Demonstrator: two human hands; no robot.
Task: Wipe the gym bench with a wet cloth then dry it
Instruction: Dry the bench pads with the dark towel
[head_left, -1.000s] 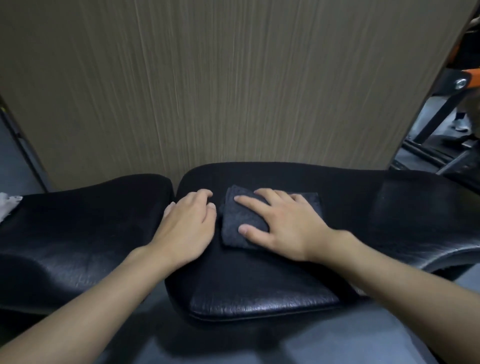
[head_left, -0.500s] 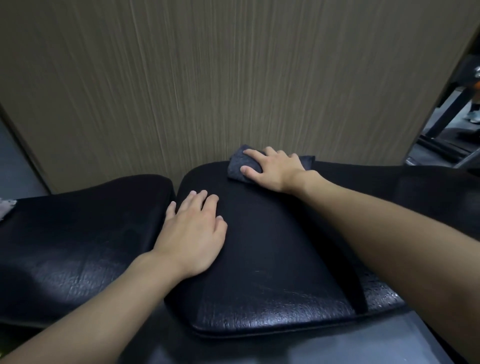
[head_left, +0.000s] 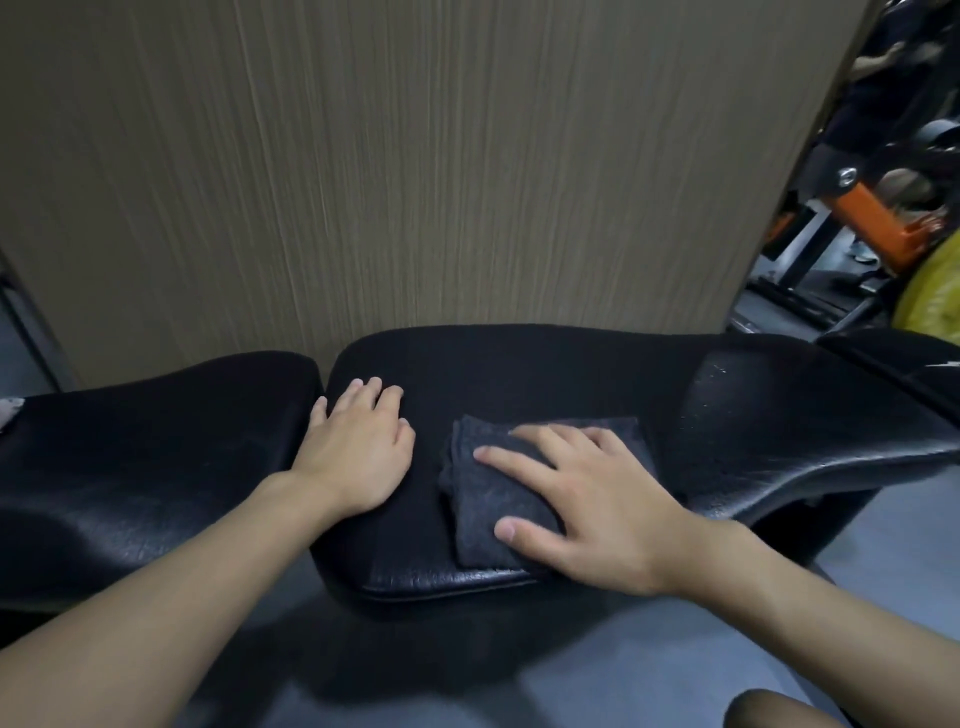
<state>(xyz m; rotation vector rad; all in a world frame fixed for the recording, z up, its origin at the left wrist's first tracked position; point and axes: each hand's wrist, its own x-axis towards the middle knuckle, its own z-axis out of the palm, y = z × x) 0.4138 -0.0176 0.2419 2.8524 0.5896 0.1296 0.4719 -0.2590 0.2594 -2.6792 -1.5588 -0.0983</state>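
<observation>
Now we press a dark cloth (head_left: 483, 499) onto the black worktop (head_left: 519, 374);
our right hand (head_left: 597, 499) holds it down, fingers spread flat; our left hand (head_left: 358, 452) lies flat beside it, fingers together.

The left forearm (head_left: 171, 566) and right forearm (head_left: 810, 597) are bare as far up as can be seen. Fingernails are short and plain; the right thumbnail (head_left: 505, 530) shows clearest.

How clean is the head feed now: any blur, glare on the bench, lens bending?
Head view: dim light; the bench shows pale sheen at its near edge and right pad; the wide lens bows it and the wall panel; right hand and cloth fairly sharp; gym gear far right smeared.
</observation>
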